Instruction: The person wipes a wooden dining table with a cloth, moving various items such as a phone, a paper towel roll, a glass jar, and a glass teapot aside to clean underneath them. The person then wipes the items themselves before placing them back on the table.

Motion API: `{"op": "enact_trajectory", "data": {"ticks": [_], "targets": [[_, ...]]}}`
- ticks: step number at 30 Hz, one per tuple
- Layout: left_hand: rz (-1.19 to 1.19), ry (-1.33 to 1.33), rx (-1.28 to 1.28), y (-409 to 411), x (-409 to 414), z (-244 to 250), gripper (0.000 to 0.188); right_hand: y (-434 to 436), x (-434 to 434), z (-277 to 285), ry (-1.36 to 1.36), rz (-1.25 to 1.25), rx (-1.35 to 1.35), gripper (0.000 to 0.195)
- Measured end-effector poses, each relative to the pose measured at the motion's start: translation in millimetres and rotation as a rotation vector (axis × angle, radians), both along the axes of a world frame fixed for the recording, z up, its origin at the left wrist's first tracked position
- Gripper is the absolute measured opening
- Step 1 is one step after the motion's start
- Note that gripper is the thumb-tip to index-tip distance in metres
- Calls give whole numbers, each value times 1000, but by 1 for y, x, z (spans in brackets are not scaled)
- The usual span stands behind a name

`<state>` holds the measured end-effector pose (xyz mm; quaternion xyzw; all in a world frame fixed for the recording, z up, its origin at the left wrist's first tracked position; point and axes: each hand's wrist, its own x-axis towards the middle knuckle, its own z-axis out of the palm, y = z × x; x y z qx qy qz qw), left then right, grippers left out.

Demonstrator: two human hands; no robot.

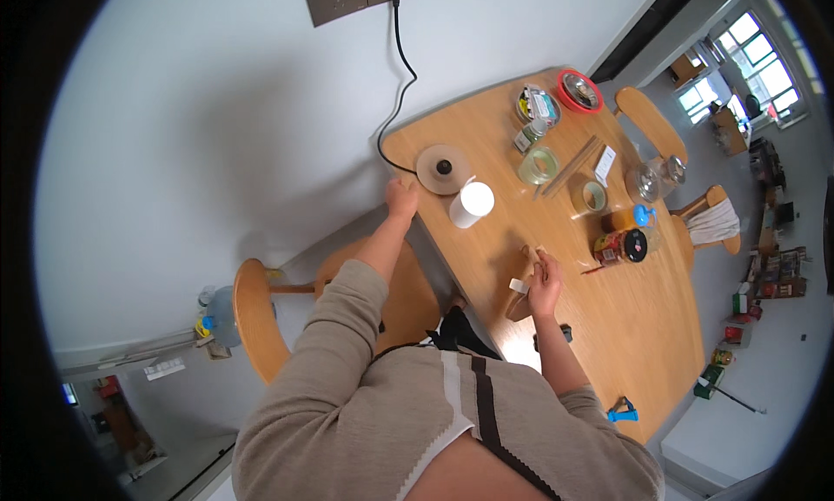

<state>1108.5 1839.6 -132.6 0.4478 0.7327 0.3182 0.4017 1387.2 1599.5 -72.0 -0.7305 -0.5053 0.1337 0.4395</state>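
My right hand (546, 286) grips a brown package (519, 309), perhaps a paper bag, by its side above the wooden table (625, 325). A white tag shows on the package. My left hand (402, 199) is at the table's left corner, its fingers curled. Whether it holds the edge or something small cannot be made out. Just right of it lies a round beige appliance base (427, 178) with a black centre connector. A white cylindrical container (472, 206) stands close beside that base.
A black cord (412, 80) runs from the base to the wall socket. Further back are a glass cup (539, 165), a tape roll (589, 196), a black-lidded jar (619, 247), a blue-capped bottle (622, 219) and a red bowl (580, 92). A wooden chair (397, 292) stands at left.
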Motion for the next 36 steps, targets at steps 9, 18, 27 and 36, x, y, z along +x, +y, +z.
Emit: {"op": "enact_trajectory", "data": {"ticks": [9,18,27,36], "targets": [[321,-431,-155,64,6,-80,26,35,-20,-61,-313,142,-228,46],[413,-152,-308,73,38,-15,43,35,-6,-52,-273,232,-224,47],[-494,522,14,38,58,38,110,36,-11,-52,-308,188,-239,47],[-561,595,-27,39,53,41,130,37,-10,-53,-303,189,-242,44]]}}
